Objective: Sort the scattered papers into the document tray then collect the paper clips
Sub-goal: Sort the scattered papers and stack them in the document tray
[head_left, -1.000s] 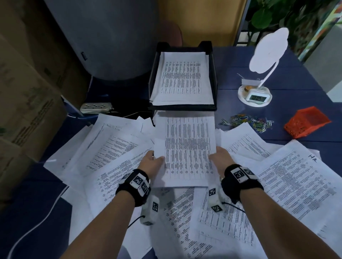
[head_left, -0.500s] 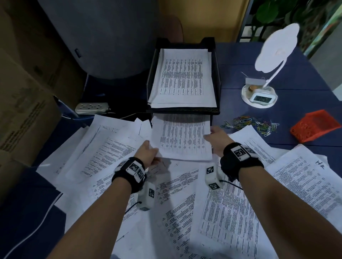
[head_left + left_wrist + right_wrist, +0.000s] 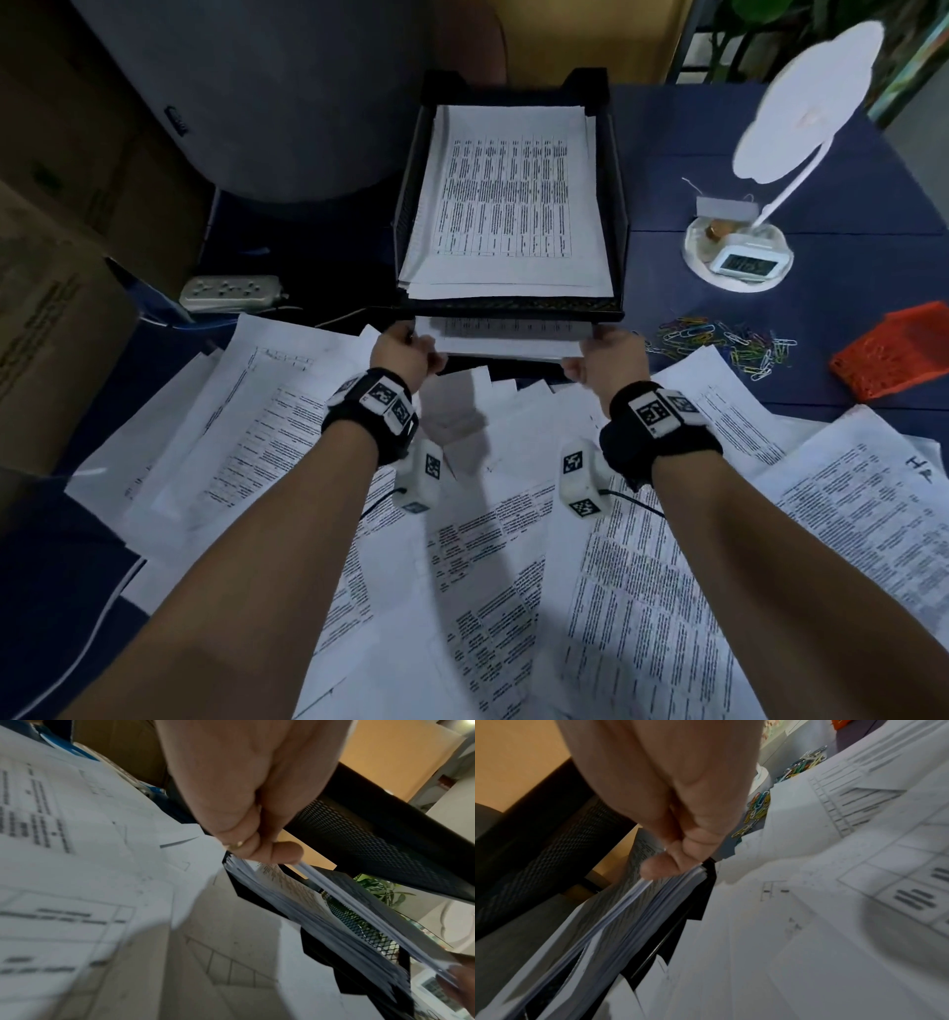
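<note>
printed text (blurred, illegible)

One black mesh document tray with two tiers stands at twelve o'clock, each tier holding one stack of printed white sheets. Two bare hands reach it: the left hand and the right hand. At two o'clock lie one heap of coloured paper clips (too many and too tangled to count), one orange mesh basket and one white desk lamp. One white power strip sits at ten o'clock.
</note>
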